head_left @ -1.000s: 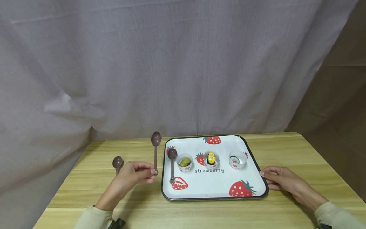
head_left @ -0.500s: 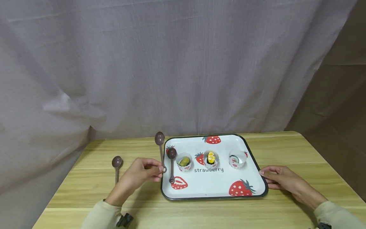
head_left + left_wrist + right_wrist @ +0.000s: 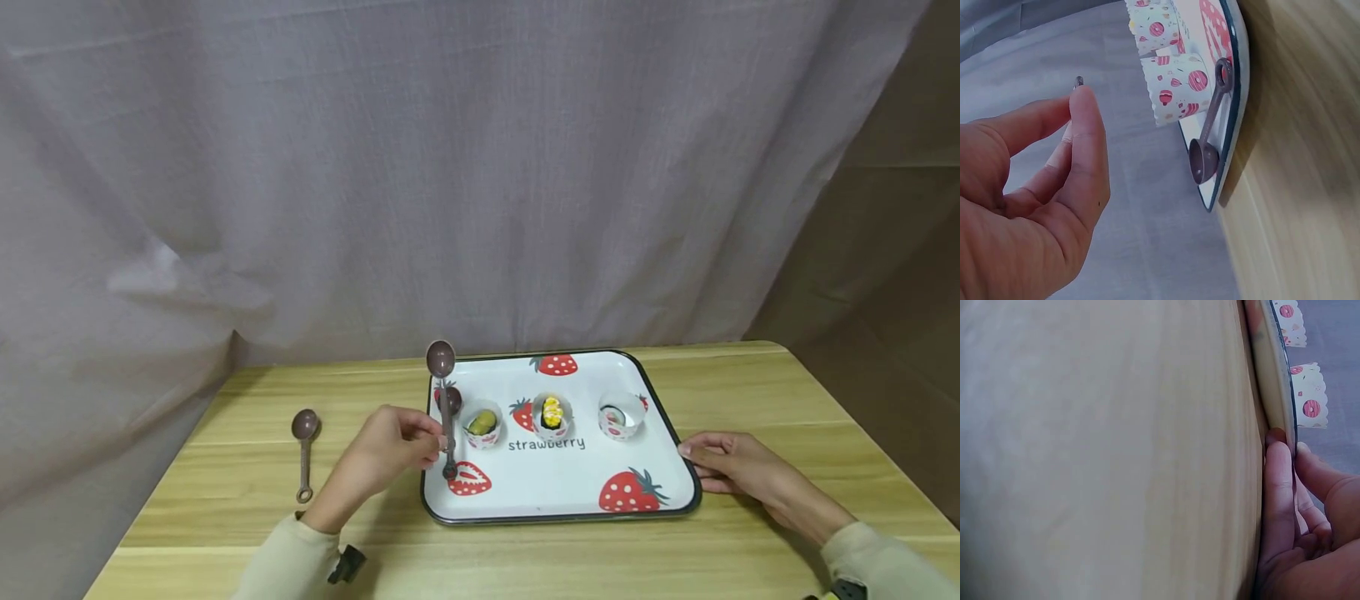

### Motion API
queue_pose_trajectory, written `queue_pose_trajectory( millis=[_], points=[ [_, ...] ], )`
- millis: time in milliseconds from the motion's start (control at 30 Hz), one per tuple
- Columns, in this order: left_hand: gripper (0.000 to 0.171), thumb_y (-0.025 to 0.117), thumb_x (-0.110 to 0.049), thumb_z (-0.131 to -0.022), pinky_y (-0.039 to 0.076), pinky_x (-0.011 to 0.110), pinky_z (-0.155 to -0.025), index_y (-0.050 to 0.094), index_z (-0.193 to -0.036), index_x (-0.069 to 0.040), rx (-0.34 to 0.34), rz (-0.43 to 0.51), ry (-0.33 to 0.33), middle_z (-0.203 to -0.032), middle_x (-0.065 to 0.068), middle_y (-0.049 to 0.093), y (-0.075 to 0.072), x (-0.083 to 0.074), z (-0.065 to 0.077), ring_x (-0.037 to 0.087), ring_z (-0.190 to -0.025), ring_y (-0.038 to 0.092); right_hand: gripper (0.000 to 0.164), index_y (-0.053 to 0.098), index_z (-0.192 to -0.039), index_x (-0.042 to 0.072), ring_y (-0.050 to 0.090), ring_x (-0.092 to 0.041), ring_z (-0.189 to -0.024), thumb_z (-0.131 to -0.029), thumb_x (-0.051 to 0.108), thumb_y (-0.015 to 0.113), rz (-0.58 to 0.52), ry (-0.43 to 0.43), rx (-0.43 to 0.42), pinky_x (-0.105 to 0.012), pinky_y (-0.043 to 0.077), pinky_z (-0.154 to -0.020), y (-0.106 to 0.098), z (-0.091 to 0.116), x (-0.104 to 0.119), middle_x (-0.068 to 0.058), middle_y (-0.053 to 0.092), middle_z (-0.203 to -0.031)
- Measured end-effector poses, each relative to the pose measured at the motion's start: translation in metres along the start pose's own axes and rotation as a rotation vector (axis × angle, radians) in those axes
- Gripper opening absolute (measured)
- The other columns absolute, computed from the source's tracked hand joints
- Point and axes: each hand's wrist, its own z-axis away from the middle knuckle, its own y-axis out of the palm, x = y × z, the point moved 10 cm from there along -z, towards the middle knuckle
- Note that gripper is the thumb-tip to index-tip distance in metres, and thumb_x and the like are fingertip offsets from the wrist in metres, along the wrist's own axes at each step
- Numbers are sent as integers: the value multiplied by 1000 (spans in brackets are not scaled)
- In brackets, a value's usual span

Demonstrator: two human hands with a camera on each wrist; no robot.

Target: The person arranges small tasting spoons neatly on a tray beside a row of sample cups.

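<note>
Between thumb and fingertips, my left hand (image 3: pixel 392 448) pinches the handle end of a brown measuring spoon (image 3: pixel 441 359), raised over the tray's left edge. It overlaps a second brown measuring spoon (image 3: pixel 452 400) in the head view; the left wrist view shows that second spoon (image 3: pixel 1205 161) lying on the tray, apart from the hand. My right hand (image 3: pixel 738 467) grips the right rim of the white strawberry-print tray (image 3: pixel 540 492), thumb on top and fingers (image 3: pixel 1279 481) beneath. Three paper cups stand on it: one with green food (image 3: pixel 483 423), one with corn-topped sushi (image 3: pixel 552 412), one with a sushi roll slice (image 3: pixel 613 416).
A third brown measuring spoon (image 3: pixel 305 425) lies on the wooden table (image 3: pixel 225 500), left of my left forearm. A grey cloth (image 3: pixel 480 167) hangs behind the table's back edge.
My left hand has carried its measuring spoon rightward, from beside the tray to over its left edge. My right hand stays on the rim.
</note>
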Motion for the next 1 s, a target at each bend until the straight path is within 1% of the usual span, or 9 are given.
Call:
queue_pose_trajectory(
  millis=[133, 300, 467, 600, 667, 733, 833, 933, 1000],
  points=[
    [6, 73, 0, -93, 65, 41, -73, 76, -98, 3, -3, -29, 20, -81, 9, 74, 5, -4, -4, 16, -70, 70, 34, 62, -128, -11, 68, -7, -88, -109, 17, 59, 7, 1, 1, -28, 63, -78, 0, -2, 0, 3, 72, -105],
    [7, 70, 3, -91, 65, 39, -70, 76, -96, 3, 11, -55, 37, -81, 9, 74, 16, -8, -10, 17, -68, 71, 34, 63, -128, -11, 68, -5, -88, -110, 18, 58, 11, -10, 8, -27, 63, -78, 0, -1, 0, 4, 72, -105],
    [7, 71, 2, -90, 63, 37, -66, 76, -91, -2, 14, -117, 49, -80, 8, 74, 26, -12, -13, 15, -65, 69, 34, 61, -128, -13, 68, -5, -87, -110, 16, 56, -4, -26, 19, -27, 63, -78, 1, 2, -1, 4, 72, -103],
    [7, 71, 3, -89, 63, 37, -64, 76, -89, -2, 11, -128, 60, -77, 6, 74, 31, -15, -14, 21, -66, 72, 33, 63, -127, -13, 68, -4, -87, -110, 15, 56, -9, -36, 26, -26, 63, -77, 2, 3, -1, 5, 72, -103],
    [6, 71, 4, -89, 64, 39, -66, 76, -89, -1, 16, -111, 61, -77, 7, 74, 34, -16, -16, 26, -69, 74, 32, 64, -126, -11, 68, -4, -87, -110, 16, 56, -5, -35, 25, -26, 62, -77, 2, 2, -1, 5, 72, -103],
    [6, 71, 4, -89, 65, 43, -68, 76, -88, 0, 18, -102, 65, -78, 9, 74, 36, -17, -17, 27, -70, 75, 33, 64, -126, -10, 68, -4, -87, -110, 17, 56, 0, -33, 25, -26, 62, -77, 2, 2, 0, 5, 72, -103],
    [6, 73, 2, -89, 62, 36, -60, 76, -86, -3, 22, -120, 73, -76, 6, 74, 40, -19, -19, 26, -68, 74, 32, 64, -126, -10, 68, -4, -87, -110, 17, 57, 3, -32, 23, -26, 62, -78, 2, 1, 2, 5, 72, -103],
    [7, 74, 0, -89, 53, 28, -53, 77, -84, -6, 29, -154, 89, -71, 0, 72, 46, -23, -21, 24, -66, 72, 33, 63, -127, -11, 68, -4, -87, -110, 16, 56, 5, -36, 25, -26, 62, -78, 2, 1, 3, 5, 72, -104],
    [8, 74, -1, -88, 49, 25, -52, 77, -83, -6, 32, -167, 93, -69, -1, 70, 50, -24, -22, 23, -65, 72, 33, 62, -128, -12, 68, -4, -88, -110, 15, 56, 2, -38, 26, -26, 62, -78, 2, 1, 3, 5, 72, -104]
  ],
)
